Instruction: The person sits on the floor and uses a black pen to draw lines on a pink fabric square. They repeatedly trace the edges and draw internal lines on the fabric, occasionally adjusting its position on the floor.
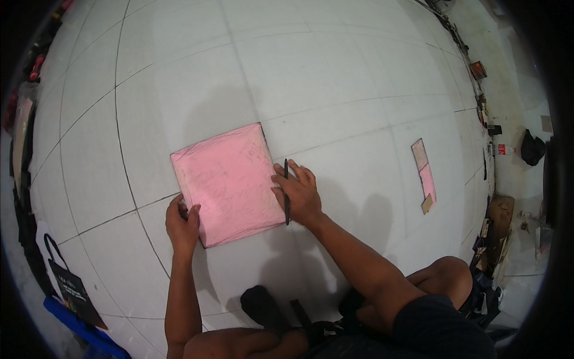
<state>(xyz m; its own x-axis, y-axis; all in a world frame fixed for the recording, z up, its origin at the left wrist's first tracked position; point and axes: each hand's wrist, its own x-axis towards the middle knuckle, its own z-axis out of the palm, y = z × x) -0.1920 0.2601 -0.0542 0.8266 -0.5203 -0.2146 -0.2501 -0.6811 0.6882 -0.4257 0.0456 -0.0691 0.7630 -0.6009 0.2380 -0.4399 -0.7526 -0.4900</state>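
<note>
A flat pink square board (pixel 230 185) lies on the tiled floor in front of me, slightly turned. Faint scribbled lines cover its face, and dark lines run along its edges. My left hand (pixel 183 227) is at its lower left edge, thumb on top and fingers along the side, gripping it. At the right edge is my right hand (pixel 301 194), its fingertips touching the board. A slim black pen (pixel 286 200) is held in that hand, pointing away from me along the edge. The underside of the board is hidden.
To the right lies a narrow pink and brown strip (pixel 426 173) with a small tan piece (pixel 427 204) at its near end. A black bag (pixel 72 287) stands at the left. Assorted items, including a cardboard box (pixel 501 218), line the right wall.
</note>
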